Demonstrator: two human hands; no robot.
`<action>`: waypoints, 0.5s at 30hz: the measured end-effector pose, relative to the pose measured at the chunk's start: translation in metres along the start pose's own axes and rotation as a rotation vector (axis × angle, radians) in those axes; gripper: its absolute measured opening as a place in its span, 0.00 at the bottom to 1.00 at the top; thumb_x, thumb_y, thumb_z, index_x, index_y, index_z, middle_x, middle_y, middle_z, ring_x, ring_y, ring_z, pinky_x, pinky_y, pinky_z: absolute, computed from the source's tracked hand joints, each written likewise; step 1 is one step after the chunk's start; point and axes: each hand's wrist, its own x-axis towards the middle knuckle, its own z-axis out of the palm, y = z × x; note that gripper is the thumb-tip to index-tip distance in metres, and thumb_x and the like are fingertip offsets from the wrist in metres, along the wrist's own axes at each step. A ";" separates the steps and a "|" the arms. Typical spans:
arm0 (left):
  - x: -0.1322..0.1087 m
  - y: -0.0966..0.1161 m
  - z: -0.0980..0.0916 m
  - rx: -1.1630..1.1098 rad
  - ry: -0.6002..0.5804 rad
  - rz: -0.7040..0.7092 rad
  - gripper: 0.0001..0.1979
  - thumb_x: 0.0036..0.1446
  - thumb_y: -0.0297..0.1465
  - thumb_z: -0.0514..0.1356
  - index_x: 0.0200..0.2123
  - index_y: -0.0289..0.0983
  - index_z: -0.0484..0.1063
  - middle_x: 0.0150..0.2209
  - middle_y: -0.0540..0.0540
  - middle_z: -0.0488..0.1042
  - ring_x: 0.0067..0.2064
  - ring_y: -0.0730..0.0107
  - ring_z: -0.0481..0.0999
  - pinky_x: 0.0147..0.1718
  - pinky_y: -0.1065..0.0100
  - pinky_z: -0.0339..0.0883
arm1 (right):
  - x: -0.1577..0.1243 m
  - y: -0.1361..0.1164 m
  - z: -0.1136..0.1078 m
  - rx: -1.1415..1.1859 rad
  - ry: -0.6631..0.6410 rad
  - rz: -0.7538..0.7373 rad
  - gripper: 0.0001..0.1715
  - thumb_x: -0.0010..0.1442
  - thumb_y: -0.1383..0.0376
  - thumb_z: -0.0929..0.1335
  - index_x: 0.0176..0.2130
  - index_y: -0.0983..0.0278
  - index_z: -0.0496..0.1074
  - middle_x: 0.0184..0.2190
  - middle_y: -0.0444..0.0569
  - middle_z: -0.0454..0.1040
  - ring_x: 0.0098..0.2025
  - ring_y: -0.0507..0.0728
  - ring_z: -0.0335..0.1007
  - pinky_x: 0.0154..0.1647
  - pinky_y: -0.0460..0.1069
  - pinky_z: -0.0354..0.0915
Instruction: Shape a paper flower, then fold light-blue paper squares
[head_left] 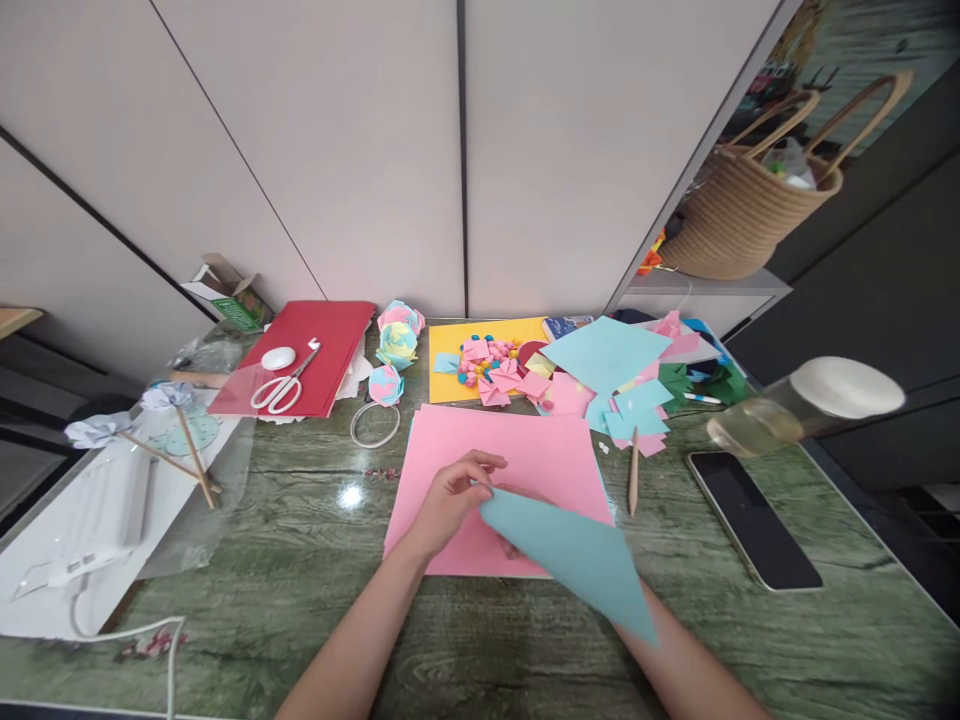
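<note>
My left hand pinches the upper left corner of a light blue paper triangle, held above a large pink sheet that lies on the green table. The blue paper covers my right hand; only the forearm shows beneath it, so its fingers are hidden. A pencil lies just right of the pink sheet.
Scissors rest on a red folder at the back left. Paper flowers, a yellow sheet with pink folded pieces, and blue and pink scraps fill the back. A phone and a glass jar sit right.
</note>
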 end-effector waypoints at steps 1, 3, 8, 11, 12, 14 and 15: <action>0.000 -0.001 0.001 -0.024 0.001 0.004 0.10 0.48 0.38 0.62 0.28 0.37 0.70 0.47 0.43 0.68 0.52 0.60 0.63 0.51 0.58 0.52 | 0.000 -0.001 -0.003 0.023 0.049 -0.025 0.17 0.48 0.56 0.68 0.37 0.62 0.70 0.22 0.42 0.70 0.23 0.50 0.65 0.23 0.45 0.60; -0.001 -0.002 0.004 -0.081 -0.019 -0.034 0.17 0.46 0.41 0.62 0.39 0.41 0.69 0.56 0.43 0.59 0.57 0.57 0.56 0.53 0.56 0.50 | 0.001 -0.003 -0.010 0.113 0.087 -0.068 0.14 0.46 0.60 0.70 0.34 0.63 0.70 0.26 0.42 0.70 0.26 0.49 0.64 0.26 0.44 0.59; -0.005 -0.004 0.008 -0.195 -0.191 -0.287 0.40 0.43 0.44 0.63 0.57 0.49 0.49 0.62 0.40 0.45 0.59 0.53 0.53 0.49 0.54 0.56 | 0.001 -0.009 -0.021 0.001 0.308 -0.204 0.11 0.47 0.60 0.70 0.30 0.65 0.71 0.29 0.45 0.72 0.30 0.51 0.66 0.31 0.46 0.59; -0.005 -0.001 0.005 -0.127 -0.224 -0.367 0.37 0.46 0.41 0.63 0.58 0.48 0.49 0.60 0.39 0.50 0.57 0.55 0.56 0.47 0.57 0.57 | -0.001 -0.011 -0.027 -0.153 0.378 -0.232 0.10 0.49 0.60 0.69 0.29 0.65 0.71 0.27 0.45 0.72 0.31 0.52 0.66 0.32 0.47 0.59; -0.004 0.001 0.003 -0.085 -0.235 -0.378 0.35 0.47 0.40 0.62 0.57 0.46 0.51 0.59 0.40 0.53 0.56 0.56 0.57 0.47 0.58 0.57 | -0.001 -0.012 -0.029 -0.196 0.393 -0.241 0.09 0.49 0.60 0.68 0.29 0.65 0.70 0.27 0.44 0.71 0.30 0.52 0.65 0.32 0.47 0.60; -0.002 0.004 0.000 -0.001 -0.266 -0.364 0.29 0.48 0.38 0.62 0.54 0.43 0.58 0.56 0.41 0.58 0.55 0.58 0.59 0.48 0.59 0.56 | -0.003 -0.013 -0.032 -0.273 0.401 -0.259 0.09 0.50 0.60 0.68 0.28 0.64 0.69 0.27 0.44 0.70 0.31 0.52 0.65 0.33 0.47 0.60; -0.001 0.006 -0.002 0.032 -0.274 -0.345 0.27 0.48 0.38 0.61 0.52 0.42 0.60 0.54 0.41 0.60 0.54 0.59 0.59 0.49 0.61 0.55 | -0.004 -0.014 -0.033 -0.304 0.398 -0.271 0.09 0.50 0.60 0.67 0.28 0.64 0.69 0.28 0.44 0.70 0.32 0.52 0.65 0.35 0.47 0.60</action>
